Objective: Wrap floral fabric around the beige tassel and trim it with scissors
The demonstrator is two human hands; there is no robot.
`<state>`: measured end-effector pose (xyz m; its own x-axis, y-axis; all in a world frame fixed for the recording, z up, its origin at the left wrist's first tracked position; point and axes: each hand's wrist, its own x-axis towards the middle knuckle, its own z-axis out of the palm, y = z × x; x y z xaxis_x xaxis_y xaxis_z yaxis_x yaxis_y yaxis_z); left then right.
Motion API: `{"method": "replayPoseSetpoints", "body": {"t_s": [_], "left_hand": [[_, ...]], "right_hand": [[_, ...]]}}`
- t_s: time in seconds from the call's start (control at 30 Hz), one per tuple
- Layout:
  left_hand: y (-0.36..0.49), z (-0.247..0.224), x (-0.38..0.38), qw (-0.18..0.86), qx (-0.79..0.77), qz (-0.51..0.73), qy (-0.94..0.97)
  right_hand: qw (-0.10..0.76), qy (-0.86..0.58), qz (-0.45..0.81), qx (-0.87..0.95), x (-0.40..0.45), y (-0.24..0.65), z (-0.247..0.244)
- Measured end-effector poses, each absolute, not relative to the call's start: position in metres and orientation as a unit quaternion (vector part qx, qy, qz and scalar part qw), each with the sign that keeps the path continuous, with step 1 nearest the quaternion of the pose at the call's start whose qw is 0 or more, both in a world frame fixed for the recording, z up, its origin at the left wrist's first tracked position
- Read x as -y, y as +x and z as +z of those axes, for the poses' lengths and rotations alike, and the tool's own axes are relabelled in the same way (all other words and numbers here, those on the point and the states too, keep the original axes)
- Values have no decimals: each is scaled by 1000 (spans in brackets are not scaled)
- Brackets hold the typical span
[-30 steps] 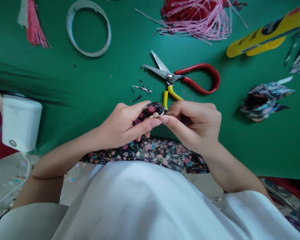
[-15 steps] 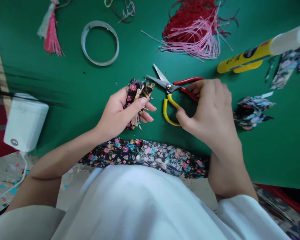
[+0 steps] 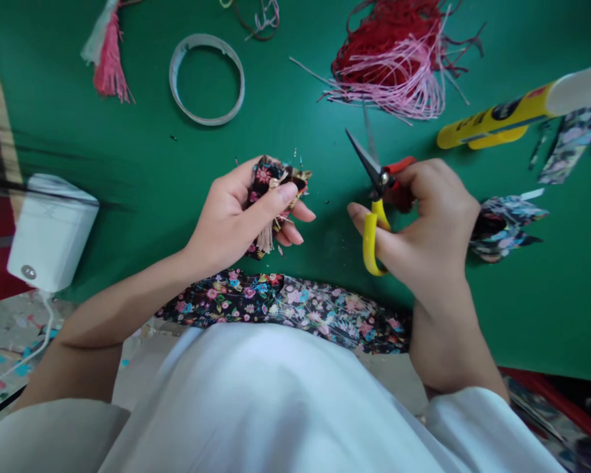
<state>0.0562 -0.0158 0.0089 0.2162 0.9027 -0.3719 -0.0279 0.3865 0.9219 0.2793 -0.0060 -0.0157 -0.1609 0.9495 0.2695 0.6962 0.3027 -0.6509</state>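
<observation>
Between the thumb and fingers of my left hand (image 3: 243, 213) is a small folded piece of dark floral fabric (image 3: 262, 184) with a beige tassel (image 3: 266, 238) on it. My thumb covers part of it. My right hand (image 3: 423, 226) grips a pair of scissors (image 3: 378, 184) with one yellow and one red handle, thumb at the yellow loop. The blades are parted and point away from me, apart from the fabric. A long strip of floral fabric (image 3: 305, 302) lies along the table edge close to my body.
A white tape ring (image 3: 172, 79), a pink and white tassel (image 3: 109, 66) and a heap of red and pink cords (image 3: 374, 59) lie farther back. At right are a yellow glue bottle (image 3: 502, 118) and a floral fabric piece (image 3: 507, 226). A white box-shaped device (image 3: 52, 233) is at left.
My right hand has lifted the scissors and drawn them right, away from the fabric, turning the blades to point forward. My left hand keeps its hold, and small scraps show on the table.
</observation>
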Motion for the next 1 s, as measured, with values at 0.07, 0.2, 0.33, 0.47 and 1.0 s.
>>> {"method": "replayPoseSetpoints", "body": {"t_s": [0.07,0.2,0.33,0.47,1.0], "left_hand": [[56,11,16,646,-521,354,432],[53,11,16,634,-497,373,461],[52,11,16,636,-442,399,491],[52,14,19,617,-435,404,517],[49,26,15,722,-427,272,472]], "right_hand": [[346,-519,241,743,7,277,-10],[290,-484,285,775,13,273,1],[256,-476,307,783,19,270,7],[229,-471,319,790,21,271,7],[27,-408,550,728,21,277,34]]}}
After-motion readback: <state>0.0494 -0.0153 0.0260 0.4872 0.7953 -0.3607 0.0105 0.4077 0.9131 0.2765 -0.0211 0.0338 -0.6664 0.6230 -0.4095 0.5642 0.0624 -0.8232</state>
